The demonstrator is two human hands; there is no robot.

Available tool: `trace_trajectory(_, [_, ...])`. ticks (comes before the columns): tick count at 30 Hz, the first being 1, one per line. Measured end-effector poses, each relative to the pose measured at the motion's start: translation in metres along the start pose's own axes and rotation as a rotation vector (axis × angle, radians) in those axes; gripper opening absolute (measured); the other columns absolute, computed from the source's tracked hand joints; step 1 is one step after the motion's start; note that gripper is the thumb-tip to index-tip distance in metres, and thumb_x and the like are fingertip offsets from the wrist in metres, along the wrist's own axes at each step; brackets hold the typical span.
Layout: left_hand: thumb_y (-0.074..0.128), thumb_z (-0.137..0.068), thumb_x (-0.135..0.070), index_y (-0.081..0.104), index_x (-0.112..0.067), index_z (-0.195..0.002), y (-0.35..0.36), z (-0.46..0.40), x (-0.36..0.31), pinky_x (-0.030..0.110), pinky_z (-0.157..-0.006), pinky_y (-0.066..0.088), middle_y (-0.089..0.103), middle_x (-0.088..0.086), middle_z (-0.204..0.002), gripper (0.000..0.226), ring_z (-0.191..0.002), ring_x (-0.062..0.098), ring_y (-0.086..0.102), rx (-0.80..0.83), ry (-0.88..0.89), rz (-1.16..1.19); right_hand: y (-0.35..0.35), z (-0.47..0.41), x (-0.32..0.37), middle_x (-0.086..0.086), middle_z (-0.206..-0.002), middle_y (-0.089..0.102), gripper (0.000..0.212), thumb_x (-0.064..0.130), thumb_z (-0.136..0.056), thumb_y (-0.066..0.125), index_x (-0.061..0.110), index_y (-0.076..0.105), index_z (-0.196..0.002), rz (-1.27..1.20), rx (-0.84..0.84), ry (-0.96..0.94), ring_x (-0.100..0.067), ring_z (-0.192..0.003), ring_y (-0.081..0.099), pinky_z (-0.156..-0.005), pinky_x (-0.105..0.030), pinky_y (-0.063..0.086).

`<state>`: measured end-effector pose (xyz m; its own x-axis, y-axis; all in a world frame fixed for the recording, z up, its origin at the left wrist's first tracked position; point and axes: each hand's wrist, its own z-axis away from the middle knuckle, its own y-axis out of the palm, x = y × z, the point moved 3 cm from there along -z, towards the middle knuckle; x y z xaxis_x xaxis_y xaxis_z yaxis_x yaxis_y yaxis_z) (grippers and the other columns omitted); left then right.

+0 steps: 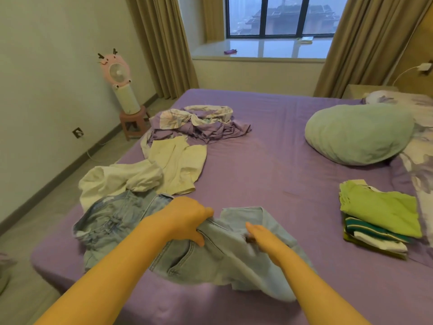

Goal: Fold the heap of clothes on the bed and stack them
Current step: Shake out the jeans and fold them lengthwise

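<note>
A pink fan (119,72) stands on a stool (134,121) by the left wall. On the purple bed (269,160), unfolded clothes trail along its left side: a lilac floral piece (199,123), a cream top (180,164), a white garment (117,178) and pale jeans (112,221). At the near edge, the left hand (187,218) grips a light denim garment (225,254), fingers curled into the cloth; the right hand (262,238) lies on it with fingers straight. Right of them sits a folded stack (379,216) topped in green, near a mint pillow (358,134).
</note>
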<state>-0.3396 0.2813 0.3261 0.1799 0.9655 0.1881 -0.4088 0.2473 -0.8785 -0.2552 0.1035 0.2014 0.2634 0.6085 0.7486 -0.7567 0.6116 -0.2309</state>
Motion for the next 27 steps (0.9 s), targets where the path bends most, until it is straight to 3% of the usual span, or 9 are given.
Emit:
trace_trajectory(2, [0.066, -0.080, -0.057, 0.046, -0.019, -0.125, -0.001, 0.004, 0.003, 0.039, -0.070, 0.046, 0.062, 0.006, -0.097, 0.063, -0.086, 0.026, 0.057, -0.003, -0.023, -0.013, 0.002, -0.006, -0.001, -0.027, -0.126, 0.055, 0.062, 0.046, -0.100, 0.035, -0.008, 0.051, -0.126, 0.016, -0.002, 0.070, -0.040, -0.119, 0.051, -0.103, -0.048, 0.039])
trace_trajectory(4, [0.066, -0.080, -0.057, 0.046, -0.018, -0.125, -0.002, 0.009, 0.005, 0.038, -0.071, 0.045, 0.062, 0.005, -0.099, 0.063, -0.088, 0.025, 0.058, -0.004, -0.047, -0.019, 0.005, -0.008, 0.000, -0.018, -0.095, 0.066, 0.055, 0.045, -0.099, 0.036, 0.000, 0.066, -0.091, 0.023, -0.014, 0.119, -0.030, -0.088, 0.061, -0.088, -0.039, 0.044])
trace_trajectory(6, [0.065, -0.080, -0.058, 0.047, -0.018, -0.122, -0.002, 0.013, 0.007, 0.038, -0.071, 0.046, 0.062, 0.004, -0.098, 0.061, -0.087, 0.024, 0.058, -0.012, -0.073, -0.026, 0.007, -0.005, 0.001, -0.010, -0.079, 0.061, 0.050, 0.042, -0.100, 0.035, 0.008, 0.059, -0.072, 0.035, 0.000, 0.157, -0.021, -0.073, 0.054, -0.081, -0.036, 0.041])
trace_trajectory(11, [0.064, -0.080, -0.058, 0.047, -0.017, -0.119, -0.004, 0.021, 0.007, 0.039, -0.070, 0.047, 0.062, 0.004, -0.096, 0.059, -0.085, 0.024, 0.057, -0.019, -0.114, -0.041, 0.016, 0.003, 0.010, -0.012, -0.128, 0.058, 0.046, 0.042, -0.100, 0.033, 0.009, 0.060, -0.117, 0.172, 0.090, 0.083, -0.029, -0.121, 0.049, -0.100, -0.036, 0.037])
trace_trajectory(16, [0.063, -0.081, -0.058, 0.047, -0.017, -0.117, -0.012, 0.029, 0.007, 0.036, -0.066, 0.043, 0.061, 0.003, -0.096, 0.057, -0.085, 0.023, 0.056, -0.044, -0.145, -0.063, 0.019, 0.003, 0.022, 0.003, -0.155, 0.024, 0.051, 0.038, -0.099, 0.043, 0.025, 0.029, -0.147, -0.049, 0.112, -0.206, -0.018, -0.142, 0.024, -0.113, -0.035, 0.024])
trace_trajectory(20, [0.063, -0.080, -0.059, 0.048, -0.018, -0.114, -0.020, 0.038, 0.008, 0.035, -0.066, 0.041, 0.060, 0.002, -0.095, 0.055, -0.084, 0.023, 0.056, -0.094, -0.172, -0.082, 0.022, 0.005, 0.025, 0.009, -0.155, 0.020, 0.052, 0.040, -0.101, 0.038, 0.030, 0.022, -0.150, 0.002, 0.174, -0.304, -0.013, -0.143, 0.021, -0.113, -0.033, 0.024])
trace_trajectory(24, [0.062, -0.081, -0.060, 0.048, -0.019, -0.115, -0.020, 0.043, 0.002, 0.036, -0.069, 0.043, 0.060, 0.002, -0.098, 0.055, -0.086, 0.023, 0.056, -0.106, -0.161, -0.086, 0.025, -0.002, 0.022, -0.002, -0.157, 0.018, 0.054, 0.038, -0.103, 0.028, 0.024, 0.008, -0.152, 0.054, 0.117, -0.236, -0.023, -0.142, 0.024, -0.116, -0.041, 0.023])
trace_trajectory(25, [0.061, -0.081, -0.059, 0.048, -0.019, -0.115, -0.019, 0.044, 0.001, 0.037, -0.070, 0.043, 0.060, 0.002, -0.098, 0.055, -0.086, 0.023, 0.056, -0.109, -0.159, -0.082, 0.025, -0.004, 0.021, -0.005, -0.151, 0.032, 0.054, 0.036, -0.103, 0.028, 0.025, 0.006, -0.152, 0.067, 0.109, -0.212, -0.025, -0.135, 0.036, -0.110, -0.041, 0.030])
trace_trajectory(27, [0.061, -0.082, -0.059, 0.048, -0.019, -0.116, -0.019, 0.047, 0.000, 0.036, -0.071, 0.042, 0.059, 0.002, -0.100, 0.054, -0.088, 0.023, 0.055, -0.113, -0.162, -0.075, 0.026, -0.005, 0.019, -0.005, -0.094, 0.060, 0.056, 0.031, -0.101, 0.029, 0.028, 0.005, -0.152, 0.101, 0.112, -0.180, -0.020, -0.085, 0.055, -0.077, -0.032, 0.042])
